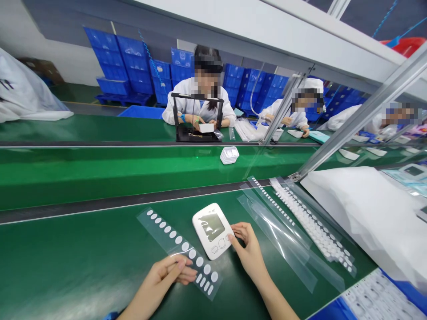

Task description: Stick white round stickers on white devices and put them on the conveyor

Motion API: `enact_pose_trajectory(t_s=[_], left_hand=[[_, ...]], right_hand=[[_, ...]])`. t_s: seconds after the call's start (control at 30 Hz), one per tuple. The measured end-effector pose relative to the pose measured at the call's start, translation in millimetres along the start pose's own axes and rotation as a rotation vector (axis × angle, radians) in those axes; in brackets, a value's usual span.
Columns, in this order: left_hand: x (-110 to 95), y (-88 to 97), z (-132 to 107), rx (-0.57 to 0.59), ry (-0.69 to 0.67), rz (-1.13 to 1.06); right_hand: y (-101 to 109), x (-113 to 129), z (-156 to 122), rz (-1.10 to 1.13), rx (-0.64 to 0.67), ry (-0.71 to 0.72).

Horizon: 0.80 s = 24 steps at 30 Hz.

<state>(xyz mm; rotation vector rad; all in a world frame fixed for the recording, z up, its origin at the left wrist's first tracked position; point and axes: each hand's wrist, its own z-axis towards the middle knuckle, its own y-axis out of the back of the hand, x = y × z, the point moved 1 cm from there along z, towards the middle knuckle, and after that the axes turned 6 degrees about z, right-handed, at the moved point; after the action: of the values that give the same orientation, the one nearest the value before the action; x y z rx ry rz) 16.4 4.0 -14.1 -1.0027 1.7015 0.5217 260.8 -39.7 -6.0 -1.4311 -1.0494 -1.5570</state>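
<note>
My left hand [174,272] is closed at the near left edge of a clear strip of white stickers [176,240], thumb and fingers pinched on the film. The strip carries a row of round stickers and several small oval ones at its near end. My right hand [248,246] grips the lower right side of a white device with a grey screen [213,229], which looks like a blood pressure monitor. Its thumb rests by the buttons, with the fingers along the edge. The device lies face up on the green table, beside the strip.
Clear film sheets [276,240] and stacked sticker strips [310,222] lie to the right, near a white sheet [363,213]. White casings [229,155] sit on the green conveyor [100,171]. A blue bin [336,311] is at lower right. Co-workers [227,100] sit opposite, behind a metal post [280,113].
</note>
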Motion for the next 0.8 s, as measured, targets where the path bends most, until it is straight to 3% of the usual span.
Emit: enact_pose_trajectory(t_s=[0.13, 0.3, 0.5, 0.67, 0.8], left_hand=[[-0.1, 0.4, 0.7, 0.010, -0.010, 0.026], [-1.2, 0.2, -0.2, 0.018, -0.026, 0.058], [-12.4, -1.5, -2.4, 0.054, -0.157, 0.254], [-22.0, -2.0, -9.7, 0.015, -0.185, 0.243], [-22.4, 1.3, -15.1, -0.039, -0.270, 0.162]], right_hand=[[0.0, -3.8, 0.6, 0.025, -0.034, -0.011], [-1.1, -5.4, 2.4, -0.111, -0.017, 0.042], [-8.7, 2.8, -7.3, -0.247, 0.065, 0.097], [-34.3, 18.0, -12.3, 0.084, 0.214, -0.045], [-51.4, 32.1, 24.6, 0.292, 0.222, -0.229]])
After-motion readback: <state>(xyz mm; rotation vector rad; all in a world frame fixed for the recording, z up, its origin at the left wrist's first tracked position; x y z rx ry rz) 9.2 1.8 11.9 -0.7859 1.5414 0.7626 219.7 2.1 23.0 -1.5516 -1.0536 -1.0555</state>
